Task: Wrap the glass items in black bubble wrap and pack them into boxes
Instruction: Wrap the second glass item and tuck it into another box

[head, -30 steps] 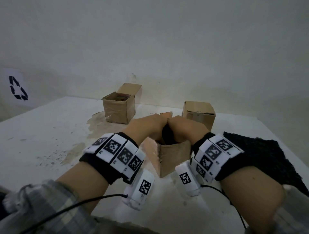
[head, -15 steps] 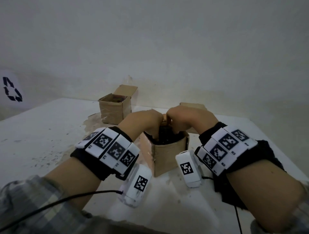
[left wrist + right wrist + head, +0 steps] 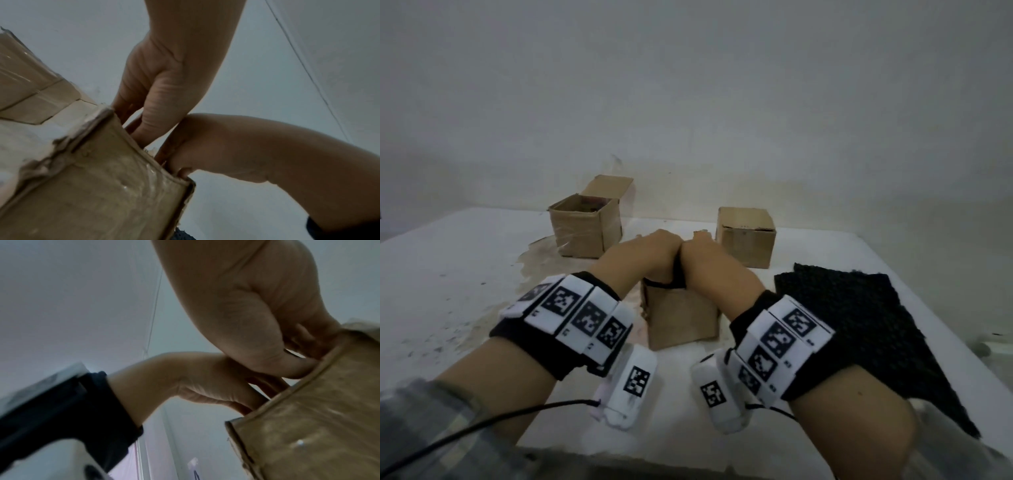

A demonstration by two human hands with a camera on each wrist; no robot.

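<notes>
Head view: your left hand and right hand meet over the near box, fingers reaching down inside onto a black wrapped bundle seated at its mouth. Whether the fingers curl round it, you cannot tell. Open far box back left, contents unclear; closed box back right. Spare black bubble wrap lies flat on the surface, right.

Left wrist view: both hands' fingers vanish behind the box rim.

Right wrist view: the same; bundle hidden.

Progress, as a judgement: one item nearly packed; flaps unclosed, a sheet unused.
</notes>
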